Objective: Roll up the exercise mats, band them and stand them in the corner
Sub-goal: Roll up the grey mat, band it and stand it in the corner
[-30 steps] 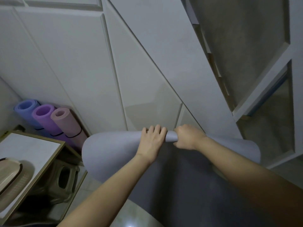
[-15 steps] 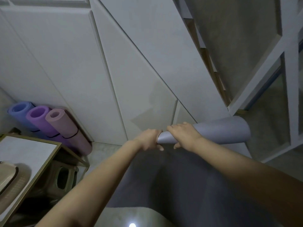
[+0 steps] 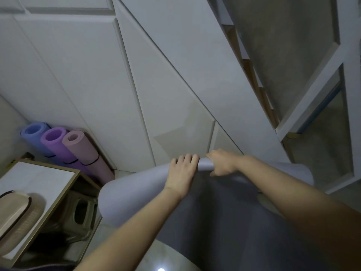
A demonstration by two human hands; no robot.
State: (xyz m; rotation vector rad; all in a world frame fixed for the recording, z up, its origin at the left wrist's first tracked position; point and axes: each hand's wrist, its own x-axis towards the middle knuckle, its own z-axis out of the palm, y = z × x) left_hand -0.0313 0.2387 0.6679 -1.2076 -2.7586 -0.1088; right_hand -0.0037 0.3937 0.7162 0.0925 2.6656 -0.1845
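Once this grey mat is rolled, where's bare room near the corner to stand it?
Bare floor shows beside the pink mat, against the white panels, short of the grey mat. The table top is bare behind the beige basket. The corner is crowded: blue mat and purple mat stand side by side.

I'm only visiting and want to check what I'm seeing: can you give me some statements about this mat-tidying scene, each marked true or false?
1. Three rolled mats stand together in the corner. True: a blue mat, a purple mat and a pink mat.
2. The pink mat has no band. False: a black band goes round it.
3. Both hands are on the grey mat. True: the left hand lies over the roll and the right hand grips it.
4. The grey mat is fully rolled. False: a long stretch lies unrolled toward the person.
5. Nothing sits on the table. False: a beige tray does.
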